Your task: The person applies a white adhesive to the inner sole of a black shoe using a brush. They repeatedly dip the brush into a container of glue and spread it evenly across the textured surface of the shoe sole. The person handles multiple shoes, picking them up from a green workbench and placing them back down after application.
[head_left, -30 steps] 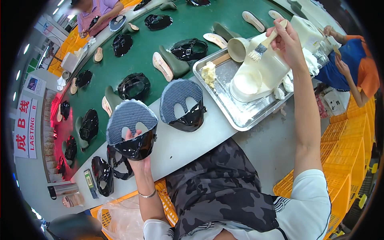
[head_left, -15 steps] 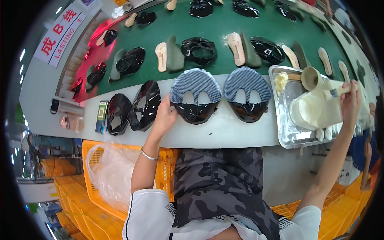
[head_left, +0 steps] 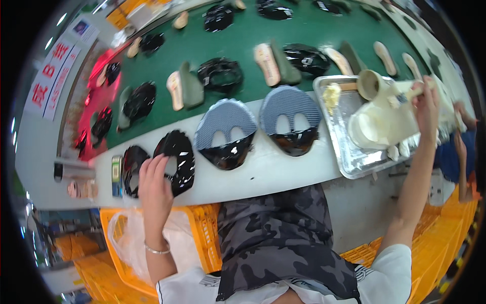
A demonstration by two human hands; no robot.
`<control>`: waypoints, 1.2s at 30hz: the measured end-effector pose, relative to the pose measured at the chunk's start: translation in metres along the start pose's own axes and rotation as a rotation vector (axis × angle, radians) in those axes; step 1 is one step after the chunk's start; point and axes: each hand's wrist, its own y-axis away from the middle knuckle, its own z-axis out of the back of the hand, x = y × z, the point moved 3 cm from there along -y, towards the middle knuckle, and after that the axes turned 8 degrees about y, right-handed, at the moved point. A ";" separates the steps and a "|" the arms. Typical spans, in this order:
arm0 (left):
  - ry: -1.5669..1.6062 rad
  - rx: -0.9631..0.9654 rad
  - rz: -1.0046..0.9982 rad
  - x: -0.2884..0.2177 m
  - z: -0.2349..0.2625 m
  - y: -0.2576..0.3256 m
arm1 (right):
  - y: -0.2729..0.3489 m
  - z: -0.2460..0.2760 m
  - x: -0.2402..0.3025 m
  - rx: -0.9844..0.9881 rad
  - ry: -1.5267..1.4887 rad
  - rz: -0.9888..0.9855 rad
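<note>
My left hand point(head_left: 154, 185) is over the left part of the white table, fingers loosely bent and apart from the thumb. Below it lie two glossy black shoe uppers point(head_left: 183, 161); whether the fingertips touch them I cannot tell. Farther right, two more uppers lie with grey mesh lining up, a left one point(head_left: 226, 124) and a right one point(head_left: 290, 109). My right hand point(head_left: 428, 104) is closed around the handle of a brush point(head_left: 400, 99), its bristles pale at the end. Under the brush is a cream container point(head_left: 365, 129) of white paste in a metal tray point(head_left: 349, 164).
Beyond the table, a green conveyor belt point(head_left: 243, 45) carries black uppers, olive pieces and pale insoles. The tray also holds a cream cup point(head_left: 371, 83) and a yellowish lump point(head_left: 331, 96). A yellow crate point(head_left: 205, 238) with clear plastic stands below the left side. Another person's arm point(head_left: 460, 147) is far right.
My left hand has left the left mesh-lined upper and moved left over the black uppers. The brush stays in my right hand above the container. The whole view has turned somewhat.
</note>
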 end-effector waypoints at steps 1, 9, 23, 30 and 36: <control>-0.107 0.093 -0.011 0.010 -0.005 0.000 | 0.003 -0.003 0.005 0.001 0.007 0.009; -0.168 0.082 0.000 0.059 -0.028 0.017 | 0.001 -0.019 0.023 0.027 -0.035 0.020; 1.662 0.010 0.198 0.050 -0.027 -0.004 | 0.118 -0.080 0.021 0.066 0.721 0.541; 2.243 0.623 0.551 -0.137 -0.100 -0.037 | 0.120 -0.075 0.015 0.136 0.588 0.357; 2.214 1.108 0.488 -0.190 -0.130 -0.056 | 0.110 -0.059 0.009 0.014 0.177 0.022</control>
